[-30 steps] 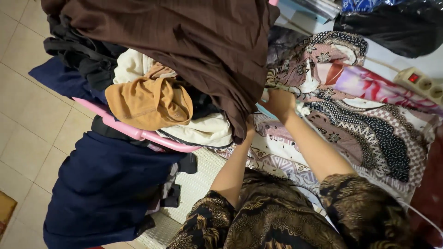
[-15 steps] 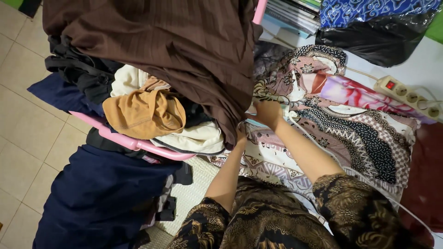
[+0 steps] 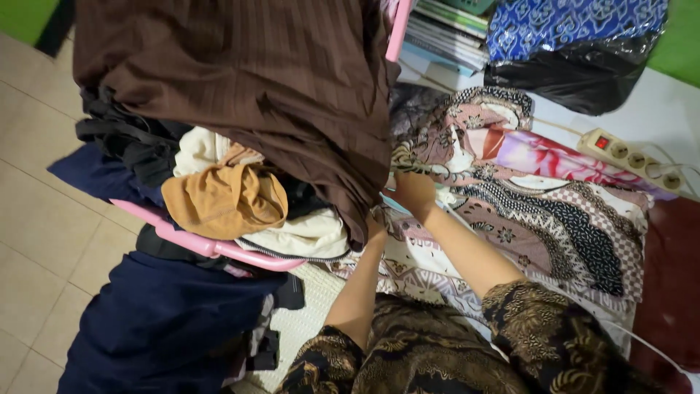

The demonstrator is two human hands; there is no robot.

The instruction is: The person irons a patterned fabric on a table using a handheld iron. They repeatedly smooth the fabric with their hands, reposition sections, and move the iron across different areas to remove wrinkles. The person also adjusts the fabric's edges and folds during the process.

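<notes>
Reaching under: both my arms go forward from my patterned sleeves toward the lower edge of the brown garment, which hangs off the heaped pink basket; I take that basket as the landmark for every place below.
Brown garment: draped over the top of the basket's pile, its long fall running down the side nearest the bed, hem ending just above my hands.
Left hand: right at the brown hem, beside the basket's near corner; the cloth covers my fingers, so I cannot tell whether they are curled or spread.
Right hand: just past the basket's bed-side edge, knuckles up, fingers bent down and pinching the edge of the batik cloth.
Batik cloth: spread flat on the bed away from the basket, its length running off toward the red fabric at the far side; its near edge lies under my right hand.
Key relation: the brown hem lies above and a little toward the basket from both hands, and my left hand is the nearer one, touching it.
Mustard cloth: bunched on the basket's front rim, well apart from either hand.
Navy cloth: hanging below the basket toward the tiled floor.
Power strip: on the bed, far from the basket, beyond the batik cloth.
Black bag: at the bed's head end, beside a stack of books.
</notes>
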